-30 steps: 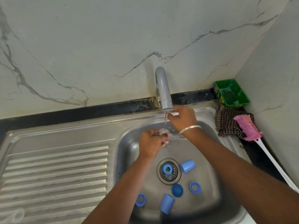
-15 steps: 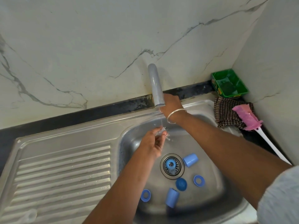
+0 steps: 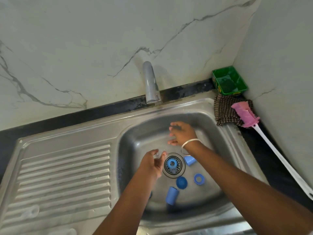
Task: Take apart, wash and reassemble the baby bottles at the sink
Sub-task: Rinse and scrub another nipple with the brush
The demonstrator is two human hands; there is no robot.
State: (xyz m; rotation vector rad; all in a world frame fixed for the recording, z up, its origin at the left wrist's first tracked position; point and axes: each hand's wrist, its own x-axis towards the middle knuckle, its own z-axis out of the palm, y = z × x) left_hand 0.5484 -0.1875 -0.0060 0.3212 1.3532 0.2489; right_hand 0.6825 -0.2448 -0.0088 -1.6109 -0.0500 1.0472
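Blue bottle caps (image 3: 172,195), rings (image 3: 199,179) and a lid (image 3: 181,182) are crowding the sink basin (image 3: 135,133) floor around the drain (image 3: 176,172); both forearms are crossing its near half. The ribbed drainboard (image 3: 64,170) is lying open, clear parts (image 3: 31,213) sitting at its near edge.

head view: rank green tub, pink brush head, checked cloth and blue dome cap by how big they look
1. checked cloth and green tub: look alike, so no ranking; the brush covers part of the cloth
2. pink brush head
3. blue dome cap, plainly smallest
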